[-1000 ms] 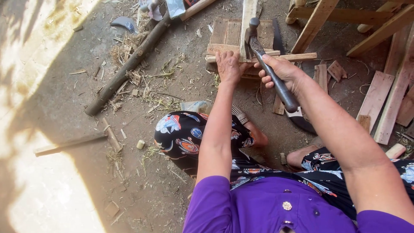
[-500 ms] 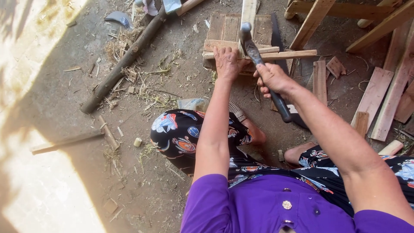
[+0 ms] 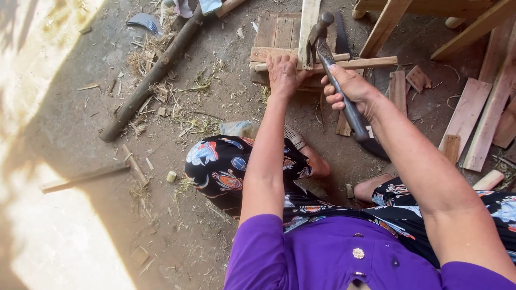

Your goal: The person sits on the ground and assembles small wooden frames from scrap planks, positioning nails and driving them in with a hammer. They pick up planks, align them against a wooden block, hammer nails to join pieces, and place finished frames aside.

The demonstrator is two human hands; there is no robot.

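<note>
- The right hand (image 3: 352, 88) is clenched around the dark handle of a metal-headed hammer (image 3: 336, 70), its head raised just above the crossed wood.
- The left hand (image 3: 284, 72) presses flat on a thin pale wooden slat (image 3: 371, 63), which lies across an upright plank (image 3: 308, 29).
- Both rest on a small wooden pallet (image 3: 277, 32) on the dirt floor.

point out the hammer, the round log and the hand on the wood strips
hammer (image 3: 346, 102): head view, on the dark handle below the grip.
round log (image 3: 148, 83): head view, mid-length of the log.
left hand (image 3: 283, 75): head view, back of the hand.
</note>
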